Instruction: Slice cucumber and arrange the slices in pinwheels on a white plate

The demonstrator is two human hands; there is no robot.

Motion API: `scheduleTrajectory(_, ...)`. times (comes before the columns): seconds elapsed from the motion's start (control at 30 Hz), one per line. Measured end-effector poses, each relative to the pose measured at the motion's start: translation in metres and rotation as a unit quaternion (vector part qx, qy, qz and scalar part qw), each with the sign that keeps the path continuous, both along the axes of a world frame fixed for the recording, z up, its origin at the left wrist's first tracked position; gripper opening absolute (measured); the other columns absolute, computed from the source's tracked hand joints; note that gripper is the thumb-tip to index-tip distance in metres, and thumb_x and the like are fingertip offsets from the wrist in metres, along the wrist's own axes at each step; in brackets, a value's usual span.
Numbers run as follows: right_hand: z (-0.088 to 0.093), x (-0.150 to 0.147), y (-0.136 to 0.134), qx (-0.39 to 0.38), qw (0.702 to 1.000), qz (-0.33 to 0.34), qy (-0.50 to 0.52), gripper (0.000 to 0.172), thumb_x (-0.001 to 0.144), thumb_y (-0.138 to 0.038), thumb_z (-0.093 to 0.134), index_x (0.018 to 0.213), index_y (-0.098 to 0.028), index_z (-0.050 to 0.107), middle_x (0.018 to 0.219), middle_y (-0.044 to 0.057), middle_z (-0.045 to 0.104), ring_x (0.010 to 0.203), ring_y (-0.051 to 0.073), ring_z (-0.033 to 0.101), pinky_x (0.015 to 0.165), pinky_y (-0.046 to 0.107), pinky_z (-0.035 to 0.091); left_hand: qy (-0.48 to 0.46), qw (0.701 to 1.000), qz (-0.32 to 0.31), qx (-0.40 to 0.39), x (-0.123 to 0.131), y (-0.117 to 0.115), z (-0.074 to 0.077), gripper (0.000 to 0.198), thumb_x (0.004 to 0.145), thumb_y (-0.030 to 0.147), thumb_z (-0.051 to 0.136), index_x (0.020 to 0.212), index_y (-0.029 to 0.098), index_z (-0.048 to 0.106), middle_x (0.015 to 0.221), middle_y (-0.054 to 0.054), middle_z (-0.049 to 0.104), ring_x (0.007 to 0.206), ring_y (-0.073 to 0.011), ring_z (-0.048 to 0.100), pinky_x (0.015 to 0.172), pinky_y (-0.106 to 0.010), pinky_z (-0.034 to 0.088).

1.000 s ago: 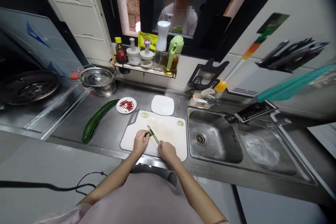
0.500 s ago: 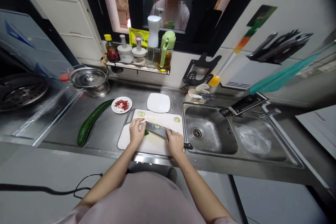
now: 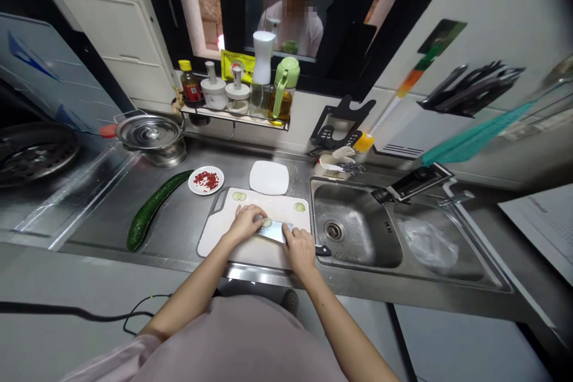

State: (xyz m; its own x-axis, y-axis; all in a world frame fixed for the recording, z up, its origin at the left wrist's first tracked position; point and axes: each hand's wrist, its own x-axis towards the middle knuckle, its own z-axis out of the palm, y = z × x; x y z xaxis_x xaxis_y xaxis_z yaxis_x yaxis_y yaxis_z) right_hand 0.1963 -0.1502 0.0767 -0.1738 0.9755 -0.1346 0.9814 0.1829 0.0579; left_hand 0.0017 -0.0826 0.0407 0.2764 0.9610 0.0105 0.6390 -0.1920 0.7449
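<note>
My right hand (image 3: 299,248) grips a kitchen knife (image 3: 274,230) by its black handle, with the broad blade lying flat over the cutting board (image 3: 215,240). A thin cucumber slice (image 3: 267,222) is on the blade. My left hand (image 3: 244,223) reaches over the blade's left end, its fingertips closed at that slice. More cucumber slices (image 3: 239,196) lie at the board's upper left, and a small group of slices (image 3: 299,207) at its upper right. Whether anything sits under my left palm is hidden.
Left of the board lie a whole cucumber (image 3: 154,209) and a plate of chopped red pieces (image 3: 206,181). Behind the board is a white plate (image 3: 269,178). A sink (image 3: 358,227) adjoins on the right. A lidded steel pot (image 3: 154,140) stands back left, below a condiment rack (image 3: 237,114).
My left hand has moved right to the slice on the blade. The green cucumber piece seen beside its fingers no longer shows. The blade has turned and catches the light.
</note>
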Motion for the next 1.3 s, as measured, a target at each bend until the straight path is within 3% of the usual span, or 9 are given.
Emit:
scheduleTrajectory(0.07,-0.002,0.003,-0.002,0.004,1.0,0.0,-0.001,0.043,0.091,-0.027,0.053,0.134,-0.023,0.051,0.102,0.01,0.064,0.095,0.023,0.054,0.08,0.033,0.032,-0.034,0.999,0.018,-0.028,0.002,0.004,-0.003,0.014,0.08,0.026,0.062,0.09,0.022,0.071,0.097,-0.003,0.07,0.095,-0.0186,0.061,0.096,-0.036,0.041)
scheduleTrajectory(0.13,-0.005,0.006,-0.004,0.004,1.0,-0.007,-0.003,0.046,0.088,-0.028,0.058,0.133,-0.024,0.052,0.101,0.009,0.065,0.095,0.023,0.055,0.08,0.033,0.033,-0.052,0.994,0.08,-0.062,0.0,0.011,-0.009,0.017,0.081,0.025,0.058,0.092,0.022,0.07,0.089,-0.002,0.071,0.084,-0.0158,0.063,0.082,-0.028,0.046)
scheduleTrajectory(0.23,-0.008,0.012,-0.006,-0.001,1.0,-0.018,-0.007,0.049,0.085,-0.026,0.061,0.133,-0.024,0.052,0.1,0.008,0.065,0.094,0.023,0.056,0.08,0.032,0.033,-0.014,0.974,0.208,-0.092,-0.008,0.025,-0.021,0.016,0.081,0.024,0.058,0.091,0.023,0.07,0.085,-0.001,0.072,0.08,-0.0164,0.063,0.077,-0.028,0.044)
scheduleTrajectory(0.33,-0.011,0.018,-0.007,-0.006,1.0,-0.026,-0.008,0.049,0.085,-0.026,0.061,0.134,-0.024,0.052,0.099,0.008,0.065,0.095,0.023,0.057,0.081,0.031,0.034,0.024,0.958,0.272,-0.091,-0.019,0.042,-0.03,0.015,0.079,0.023,0.061,0.09,0.025,0.07,0.089,-0.001,0.073,0.087,-0.0182,0.063,0.081,-0.031,0.042)
scheduleTrajectory(0.53,-0.008,0.021,-0.006,-0.014,0.999,-0.046,-0.002,0.047,0.086,-0.024,0.058,0.133,-0.024,0.054,0.098,0.008,0.066,0.095,0.022,0.058,0.082,0.03,0.035,0.085,0.95,0.29,-0.077,-0.028,0.07,-0.042,0.025,0.082,0.016,0.053,0.099,0.026,0.068,0.09,-0.003,0.073,0.093,-0.0222,0.063,0.089,-0.037,0.038)
scheduleTrajectory(0.7,-0.007,0.023,-0.004,-0.028,0.998,-0.063,0.003,0.046,0.087,-0.023,0.056,0.133,-0.024,0.054,0.101,0.008,0.067,0.096,0.022,0.059,0.083,0.029,0.036,0.12,0.949,0.286,-0.05,-0.029,0.08,-0.051,0.026,0.082,0.016,0.053,0.103,0.024,0.067,0.095,-0.006,0.072,0.096,-0.0241,0.062,0.088,-0.037,0.037)
scheduleTrajectory(0.87,-0.009,0.025,-0.002,-0.039,0.997,-0.073,0.011,0.047,0.086,-0.023,0.056,0.133,-0.024,0.054,0.102,0.007,0.067,0.097,0.022,0.06,0.084,0.029,0.036,0.124,0.951,0.278,-0.043,-0.029,0.082,-0.056,0.026,0.081,0.018,0.057,0.104,0.024,0.066,0.096,-0.006,0.07,0.099,-0.0242,0.059,0.088,-0.037,0.037)
scheduleTrajectory(1.1,-0.008,0.021,0.002,-0.044,0.995,-0.078,0.034,0.047,0.085,-0.023,0.057,0.132,-0.023,0.056,0.104,0.007,0.068,0.097,0.02,0.06,0.084,0.028,0.037,0.149,0.95,0.273,-0.037,-0.029,0.079,-0.054,0.015,0.083,0.027,0.058,0.088,0.022,0.071,0.106,-0.01,0.065,0.105,-0.0268,0.055,0.09,-0.039,0.037)
scheduleTrajectory(1.3,-0.013,0.019,0.004,-0.042,0.989,-0.113,0.086,0.038,0.089,-0.027,0.051,0.126,-0.025,0.06,0.103,0.006,0.07,0.095,0.018,0.062,0.082,0.026,0.038,0.042,0.937,0.346,0.026,-0.034,0.07,-0.052,0.02,0.084,0.028,0.056,0.097,0.022,0.07,0.1,-0.008,0.064,0.099,-0.0234,0.058,0.09,-0.037,0.042)
